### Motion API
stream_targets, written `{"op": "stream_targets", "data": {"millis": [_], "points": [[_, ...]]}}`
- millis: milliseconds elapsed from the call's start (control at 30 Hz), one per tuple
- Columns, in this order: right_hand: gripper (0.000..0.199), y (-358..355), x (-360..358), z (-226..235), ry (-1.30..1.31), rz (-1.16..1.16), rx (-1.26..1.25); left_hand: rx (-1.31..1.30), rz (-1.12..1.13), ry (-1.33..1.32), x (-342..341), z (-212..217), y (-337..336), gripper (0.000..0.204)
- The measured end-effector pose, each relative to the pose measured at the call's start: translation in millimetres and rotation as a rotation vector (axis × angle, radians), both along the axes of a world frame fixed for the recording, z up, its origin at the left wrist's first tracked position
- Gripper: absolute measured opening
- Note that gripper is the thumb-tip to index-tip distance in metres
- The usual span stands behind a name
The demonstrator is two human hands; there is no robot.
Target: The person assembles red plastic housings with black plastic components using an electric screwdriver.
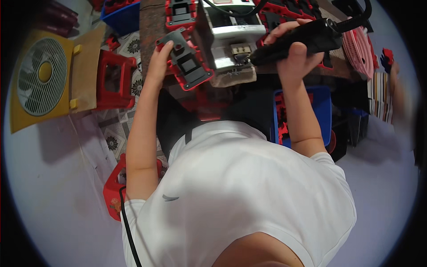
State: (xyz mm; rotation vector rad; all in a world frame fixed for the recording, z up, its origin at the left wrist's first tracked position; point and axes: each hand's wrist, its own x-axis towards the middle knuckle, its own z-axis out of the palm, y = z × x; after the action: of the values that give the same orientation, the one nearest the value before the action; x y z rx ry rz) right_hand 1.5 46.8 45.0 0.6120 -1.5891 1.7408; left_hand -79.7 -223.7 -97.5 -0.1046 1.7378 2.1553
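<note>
left hand (pixel 159 62) gripping red-grey part (pixel 187 60), right hand (pixel 296 55) clasping black tool (pixel 302 40), cluttered wooden bench (pixel 153 22), tiled floor (pixel 116 133)

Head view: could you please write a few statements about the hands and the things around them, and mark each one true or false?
1. The right hand grips a black power tool. True.
2. The left hand holds a blue part. False: it holds a red and grey part.
3. A yellow fan lies at the left. True.
4. The tool's tip points away from the white machine. False: it points at it.
</note>
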Motion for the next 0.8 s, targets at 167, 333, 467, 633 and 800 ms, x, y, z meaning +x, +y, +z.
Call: {"op": "stream_targets", "data": {"millis": [167,333,467,633,800], "points": [[0.052,1.7,1.2,-18.9,0.055,0.018,0.023,-0.083,-0.019,-0.181,7.1,21.6,10.8,0.055],[0.056,1.2,3.9,-19.4,0.096,0.037,-0.037,-0.08,-0.028,-0.161,7.8,18.4,10.3,0.053],[0.054,4.6,0.1,-18.8,0.109,0.054,-0.034,-0.098,-0.021,-0.17,8.4,18.4,10.2,0.053],[0.044,1.3,-2.9,-21.8,0.134,0.04,-0.005,-0.082,-0.019,-0.159,10.0,22.7,14.0,0.053],[0.032,3.1,-42.7,-10.5,-0.05,0.22,-0.042,-0.044,-0.066,-0.202,4.3,21.3,12.3,0.051]]}}
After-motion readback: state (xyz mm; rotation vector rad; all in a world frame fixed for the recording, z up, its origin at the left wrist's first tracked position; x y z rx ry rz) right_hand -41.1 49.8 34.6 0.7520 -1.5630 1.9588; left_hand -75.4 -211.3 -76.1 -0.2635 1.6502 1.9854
